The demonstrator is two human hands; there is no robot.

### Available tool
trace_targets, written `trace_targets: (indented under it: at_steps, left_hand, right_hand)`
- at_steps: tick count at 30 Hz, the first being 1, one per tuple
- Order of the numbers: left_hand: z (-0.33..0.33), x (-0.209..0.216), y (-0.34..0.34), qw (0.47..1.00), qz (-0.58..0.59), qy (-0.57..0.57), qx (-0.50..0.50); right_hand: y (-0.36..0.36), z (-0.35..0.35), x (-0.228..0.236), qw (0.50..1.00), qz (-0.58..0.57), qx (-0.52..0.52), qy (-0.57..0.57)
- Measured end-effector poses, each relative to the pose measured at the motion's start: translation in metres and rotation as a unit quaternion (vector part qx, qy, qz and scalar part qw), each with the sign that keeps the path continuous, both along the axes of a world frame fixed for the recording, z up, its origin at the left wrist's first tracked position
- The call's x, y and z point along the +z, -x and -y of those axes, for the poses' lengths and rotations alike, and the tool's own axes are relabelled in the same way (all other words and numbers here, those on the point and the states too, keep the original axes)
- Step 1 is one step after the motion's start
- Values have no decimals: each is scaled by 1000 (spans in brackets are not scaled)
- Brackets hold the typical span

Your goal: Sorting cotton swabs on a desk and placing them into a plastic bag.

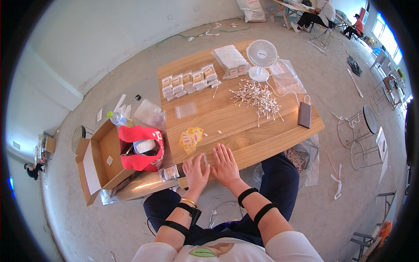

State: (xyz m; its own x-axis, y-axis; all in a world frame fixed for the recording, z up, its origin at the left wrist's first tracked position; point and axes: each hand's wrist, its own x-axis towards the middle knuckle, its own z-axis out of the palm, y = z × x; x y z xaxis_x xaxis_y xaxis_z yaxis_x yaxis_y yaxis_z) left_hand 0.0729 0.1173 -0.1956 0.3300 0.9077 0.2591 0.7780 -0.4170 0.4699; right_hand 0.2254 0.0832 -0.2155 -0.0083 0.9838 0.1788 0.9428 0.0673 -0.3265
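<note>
A row of cotton swabs point(209, 158) lies side by side near the table's front edge, between my two hands. My left hand point(195, 172) rests at the row's left side, its fingers slightly bent and the thumb apart. Stretched nearly flat, the fingers of my right hand point(224, 165) lie along the right side of the row. Just beyond are yellow printed cards point(190, 138), fanned in a small pile, with a few loose swabs point(212, 133) beside them. A clear bag filled with swabs point(170, 173) sits left of my left hand.
A large heap of swabs point(260, 99) lies near a white fan point(262, 54) and a grey power bank point(304, 115). Packed swab bags point(187, 82) stand in rows farther back. A red bag point(157, 162) and an open cardboard box point(104, 146) are at left. Stools point(370, 118) stand right.
</note>
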Motion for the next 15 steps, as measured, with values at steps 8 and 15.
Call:
trace_targets:
  at_steps: [8, 15]
  left_hand:
    - [14, 18, 35, 998, -19, -10, -52]
    - [24, -17, 136, 989, 82, -14, 125]
  right_hand:
    - [0, 0, 4, 999, 1, 8, 34]
    - [22, -1, 3, 999, 25, 22, 32]
